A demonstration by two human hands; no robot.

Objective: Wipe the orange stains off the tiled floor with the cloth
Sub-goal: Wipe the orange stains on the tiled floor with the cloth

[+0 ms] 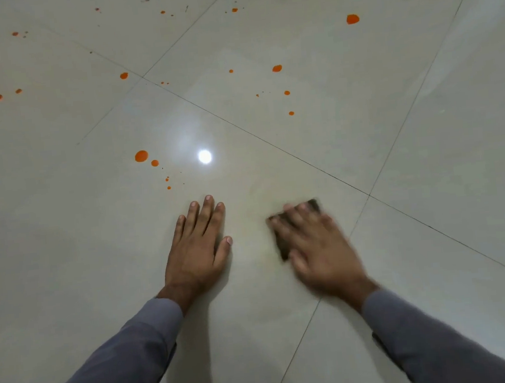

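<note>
Right hand (317,246) presses dark cloth (282,234) flat, fingers straight; left hand (196,245) flat, bracing on floor (421,115). Orange stains (141,156) beyond hands unwiped; early stage.

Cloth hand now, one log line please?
right hand: presses cloth on floor | left hand: flat on floor | orange stains: remain

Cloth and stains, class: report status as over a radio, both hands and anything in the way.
Left hand flat on floor, empty. Right hand pressing cloth, blurred. Orange stains remain ahead. Nothing in the way.
</note>
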